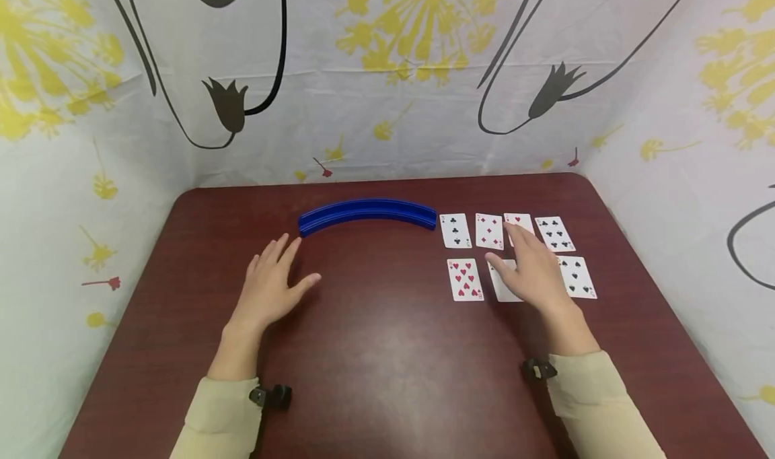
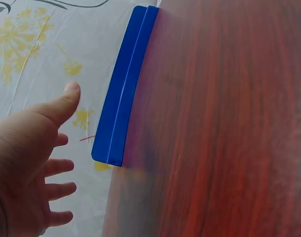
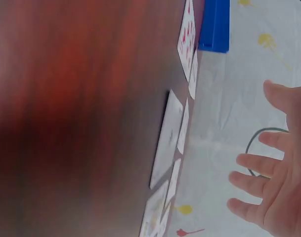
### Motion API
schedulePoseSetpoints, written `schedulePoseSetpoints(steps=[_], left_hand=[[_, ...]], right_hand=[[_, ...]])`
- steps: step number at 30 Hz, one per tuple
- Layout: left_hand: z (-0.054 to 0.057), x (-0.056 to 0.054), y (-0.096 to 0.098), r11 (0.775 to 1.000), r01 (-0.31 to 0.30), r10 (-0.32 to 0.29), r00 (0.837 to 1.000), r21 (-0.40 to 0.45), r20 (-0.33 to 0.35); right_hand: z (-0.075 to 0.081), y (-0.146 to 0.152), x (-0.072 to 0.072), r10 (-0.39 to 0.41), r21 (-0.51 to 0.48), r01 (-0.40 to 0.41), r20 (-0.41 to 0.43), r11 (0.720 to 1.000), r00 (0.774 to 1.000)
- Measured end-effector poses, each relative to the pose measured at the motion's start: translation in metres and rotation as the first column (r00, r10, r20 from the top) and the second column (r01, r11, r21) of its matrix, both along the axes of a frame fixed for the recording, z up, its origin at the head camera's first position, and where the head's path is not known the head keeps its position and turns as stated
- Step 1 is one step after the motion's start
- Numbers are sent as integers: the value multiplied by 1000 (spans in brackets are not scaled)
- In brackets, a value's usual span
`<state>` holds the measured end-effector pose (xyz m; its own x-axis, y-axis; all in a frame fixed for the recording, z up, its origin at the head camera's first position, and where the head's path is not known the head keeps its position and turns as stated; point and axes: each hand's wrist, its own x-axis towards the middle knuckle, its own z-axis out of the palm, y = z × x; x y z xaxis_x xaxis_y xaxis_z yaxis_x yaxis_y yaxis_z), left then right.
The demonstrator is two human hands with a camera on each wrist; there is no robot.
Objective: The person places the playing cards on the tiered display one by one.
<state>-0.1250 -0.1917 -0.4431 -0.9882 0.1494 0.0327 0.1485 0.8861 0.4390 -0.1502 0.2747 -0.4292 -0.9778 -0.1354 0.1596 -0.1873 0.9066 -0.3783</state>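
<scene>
My left hand (image 1: 269, 287) is held with straight, spread fingers over the left part of the table, near the left end of a curved blue card holder (image 1: 367, 211). It holds nothing. My right hand (image 1: 529, 267) reaches over the playing cards on the right, fingers extended and nothing gripped. Beneath it one card (image 1: 504, 287) in the front row is partly covered, and a red heart card (image 1: 521, 222) behind is partly hidden too. A ten of hearts (image 1: 465, 280) lies left of that hand, and a spade card (image 1: 578, 277) lies to its right.
The back row also has a three of clubs (image 1: 455, 231), a diamond card (image 1: 489, 231) and a club card (image 1: 554, 234). The dark red-brown table (image 1: 387, 351) is bordered by a patterned cloth (image 1: 387, 136) at the back and sides.
</scene>
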Motion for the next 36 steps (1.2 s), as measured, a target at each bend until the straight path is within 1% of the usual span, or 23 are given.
schedulePoseSetpoints(steps=[3, 8, 13, 20, 26, 36], left_hand=[[2, -3, -1, 1000, -6, 6, 1000, 18, -4], [5, -9, -1, 999, -15, 17, 999, 44, -50], [7, -13, -3, 999, -23, 26, 997, 39, -78], [7, -18, -4, 999, -24, 27, 997, 33, -76], [5, -22, -5, 999, -28, 31, 998, 37, -63], [3, -26, -6, 998, -41, 43, 998, 46, -50]], right_hand=[[3, 6, -3, 1, -7, -1, -7, 1000, 1000], [11, 15, -7, -10, -27, 11, 33, 1000, 999], [18, 24, -13, -13, -31, 14, 28, 999, 1000], [23, 37, -20, -17, -27, 18, 31, 999, 999], [23, 48, -24, -18, -32, 19, 38, 999, 999], [18, 65, -32, -42, -27, 43, 35, 999, 999]])
